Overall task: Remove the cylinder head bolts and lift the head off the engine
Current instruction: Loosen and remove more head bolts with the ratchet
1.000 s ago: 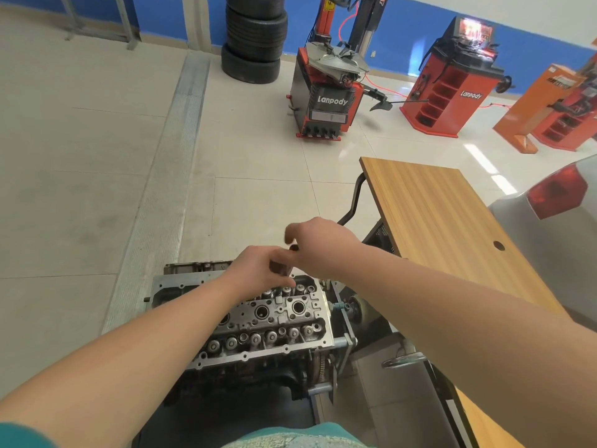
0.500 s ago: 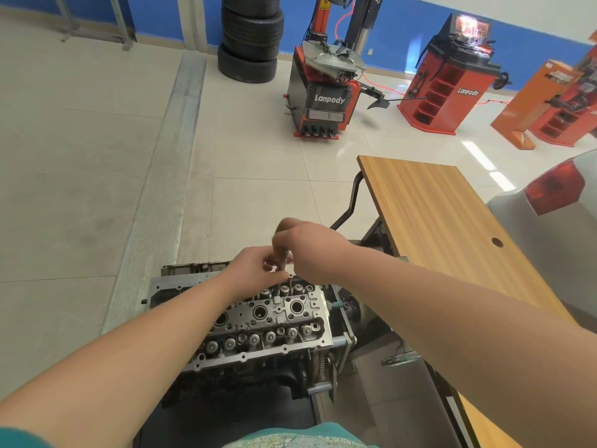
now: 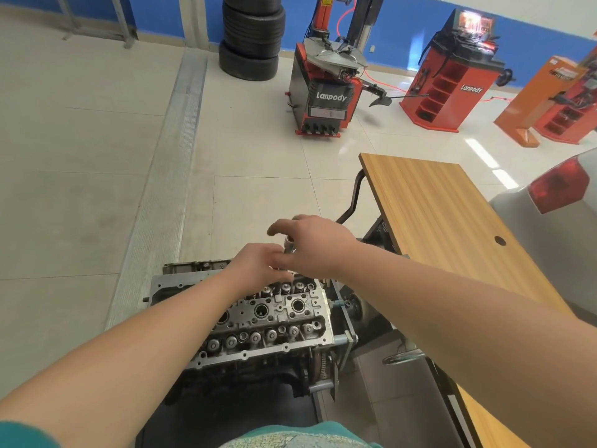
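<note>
The grey cylinder head (image 3: 258, 321) sits on the engine block, with valve springs and spark plug wells exposed. Both hands meet over its far right end. A silver head bolt (image 3: 288, 246) stands upright between them, partly raised out of the head. My right hand (image 3: 315, 245) pinches the bolt near its top, with the other fingers spread above it. My left hand (image 3: 258, 266) is blurred; its fingertips curl round the bolt's lower shaft. The bolt's lower end is hidden behind the fingers.
The engine hangs on a stand (image 3: 347, 347) with a handwheel (image 3: 403, 357) at the right. A wooden table (image 3: 445, 221) stands to the right, a car's rear (image 3: 555, 202) beyond it. A tyre changer (image 3: 326, 101), stacked tyres (image 3: 252, 37) and red machines stand on the far floor.
The right hand has risen a little and its fingers have spread, and the bolt's top now shows between the hands. The left hand stays at the head's far right end.
</note>
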`<state>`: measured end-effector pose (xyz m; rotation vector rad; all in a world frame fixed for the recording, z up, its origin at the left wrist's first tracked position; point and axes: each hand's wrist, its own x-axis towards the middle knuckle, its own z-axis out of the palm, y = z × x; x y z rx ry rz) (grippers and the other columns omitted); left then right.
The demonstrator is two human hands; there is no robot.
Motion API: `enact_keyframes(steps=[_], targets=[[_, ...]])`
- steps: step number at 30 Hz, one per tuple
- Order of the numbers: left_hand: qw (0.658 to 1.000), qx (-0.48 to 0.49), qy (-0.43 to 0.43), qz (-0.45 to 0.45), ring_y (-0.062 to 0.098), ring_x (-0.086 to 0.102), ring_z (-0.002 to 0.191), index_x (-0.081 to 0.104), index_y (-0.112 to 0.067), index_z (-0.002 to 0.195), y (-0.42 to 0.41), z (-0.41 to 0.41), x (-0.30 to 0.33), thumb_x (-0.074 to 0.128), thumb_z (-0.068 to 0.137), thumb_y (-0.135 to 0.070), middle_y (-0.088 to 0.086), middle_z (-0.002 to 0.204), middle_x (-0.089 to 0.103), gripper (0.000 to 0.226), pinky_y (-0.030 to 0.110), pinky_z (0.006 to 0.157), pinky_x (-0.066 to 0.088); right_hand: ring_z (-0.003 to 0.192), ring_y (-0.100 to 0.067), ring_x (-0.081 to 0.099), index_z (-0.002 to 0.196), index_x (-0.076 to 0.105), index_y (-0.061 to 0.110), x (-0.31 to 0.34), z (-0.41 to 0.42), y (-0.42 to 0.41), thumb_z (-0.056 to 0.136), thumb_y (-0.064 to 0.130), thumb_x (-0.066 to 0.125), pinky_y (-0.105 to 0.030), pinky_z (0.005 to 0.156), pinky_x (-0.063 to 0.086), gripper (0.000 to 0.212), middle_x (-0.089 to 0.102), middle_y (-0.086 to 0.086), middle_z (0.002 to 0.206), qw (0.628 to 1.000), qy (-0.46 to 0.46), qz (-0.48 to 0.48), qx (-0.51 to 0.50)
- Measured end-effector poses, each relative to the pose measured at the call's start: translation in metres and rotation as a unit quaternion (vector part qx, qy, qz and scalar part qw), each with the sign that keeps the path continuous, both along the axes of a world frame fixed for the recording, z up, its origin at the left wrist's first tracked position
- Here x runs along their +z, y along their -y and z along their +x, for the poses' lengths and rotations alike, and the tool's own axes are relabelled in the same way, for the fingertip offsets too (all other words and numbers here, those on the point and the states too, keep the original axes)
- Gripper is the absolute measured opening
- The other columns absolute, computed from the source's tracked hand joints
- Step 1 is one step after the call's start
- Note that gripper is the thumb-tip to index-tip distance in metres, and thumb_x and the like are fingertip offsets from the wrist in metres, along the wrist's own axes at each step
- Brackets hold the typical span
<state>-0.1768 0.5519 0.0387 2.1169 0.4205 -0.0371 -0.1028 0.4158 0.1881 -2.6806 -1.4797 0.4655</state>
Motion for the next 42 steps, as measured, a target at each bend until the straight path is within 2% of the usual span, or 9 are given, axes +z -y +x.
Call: enact_keyframes(steps=[2,4,7,15,22,25,31,37,42], targets=[[1.0,0.01,0.012,0.021,0.005,0.064,0.071,0.067,-0.036,0.081,0.002,0.003,0.001,0.098,0.066,-0.045,-0.017,0.08,0.07,0.035,0.018,0.06,0.05,0.085,-0.024,0.064,0.115,0.065,0.024,-0.003,-0.002,-0.003,0.098,0.058,0.055,-0.035,0.065,0.05,0.039,0.066,0.002,0.098,0.998,0.036,-0.031,-0.03],[1.0,0.003,0.0,0.01,0.003,0.059,0.067,0.065,-0.038,0.086,0.0,0.004,-0.002,0.099,0.063,-0.048,-0.012,0.08,0.067,0.043,0.019,0.059,0.047,0.084,-0.026,0.062,0.113,0.065,0.021,-0.005,-0.004,-0.004,0.1,0.035,0.056,-0.034,0.061,0.044,0.021,0.066,-0.002,0.098,0.998,0.043,-0.037,-0.018],[0.99,-0.031,-0.124,0.064,0.007,0.061,0.083,0.061,-0.032,0.112,-0.007,-0.001,-0.008,0.095,0.071,-0.048,-0.009,0.097,0.065,0.055,0.029,0.067,0.046,0.092,-0.023,0.059,0.111,0.065,0.03,-0.002,-0.004,0.001,0.092,0.01,0.056,-0.032,0.063,0.039,0.029,0.059,0.004,0.104,0.999,0.035,-0.028,0.011],[0.963,-0.088,-0.242,0.085,0.025,0.061,0.132,0.055,-0.016,0.154,0.011,0.001,-0.023,0.085,0.088,-0.041,0.003,0.148,0.062,0.077,0.038,0.111,0.049,0.092,-0.021,0.06,0.105,0.066,0.032,-0.002,0.003,0.012,0.094,0.012,0.058,-0.039,0.072,0.054,0.024,0.058,0.007,0.103,0.998,0.042,0.055,-0.001],[0.966,-0.064,-0.244,0.055,0.021,0.064,0.114,0.065,-0.021,0.131,0.01,0.004,-0.024,0.094,0.08,-0.031,-0.001,0.128,0.067,0.059,0.038,0.102,0.053,0.093,-0.021,0.061,0.105,0.068,0.035,0.006,0.009,0.017,0.098,0.016,0.057,-0.038,0.073,0.054,0.023,0.06,0.009,0.104,0.993,0.052,0.108,-0.013],[0.979,-0.041,-0.2,0.011,0.014,0.066,0.091,0.064,-0.026,0.129,0.001,-0.005,-0.024,0.093,0.081,-0.023,-0.006,0.103,0.069,0.056,0.031,0.081,0.053,0.099,-0.02,0.062,0.113,0.068,0.035,0.006,0.008,0.017,0.102,0.019,0.055,-0.04,0.077,0.055,0.023,0.062,0.01,0.109,0.989,0.038,0.138,-0.016],[0.984,0.142,-0.111,-0.006,0.017,0.069,0.074,0.072,-0.03,0.105,-0.041,-0.04,-0.017,0.074,0.096,-0.022,-0.002,0.096,0.075,0.012,0.035,0.068,0.059,0.103,-0.023,0.064,0.127,0.064,0.021,-0.004,-0.007,-0.001,0.101,0.017,0.057,-0.041,0.085,0.054,0.027,0.07,0.003,0.113,0.987,0.008,0.164,0.001],[0.989,0.112,-0.034,-0.088,0.0,0.069,0.105,0.076,-0.052,0.101,-0.05,-0.064,-0.01,0.062,0.102,-0.004,-0.02,0.11,0.077,0.05,0.019,0.082,0.052,0.099,-0.031,0.064,0.126,0.063,0.016,-0.026,-0.029,-0.025,0.103,0.018,0.054,-0.041,0.08,0.051,0.024,0.07,-0.005,0.111,0.988,-0.003,0.147,0.038],[0.989,0.081,-0.011,-0.119,-0.01,0.068,0.103,0.072,-0.07,0.093,-0.046,-0.073,-0.007,0.06,0.098,0.002,-0.026,0.109,0.077,0.073,0.017,0.089,0.049,0.1,-0.033,0.064,0.128,0.062,0.013,-0.037,-0.038,-0.04,0.104,0.017,0.053,-0.038,0.077,0.048,0.027,0.069,-0.009,0.113,0.99,-0.003,0.128,0.059]])
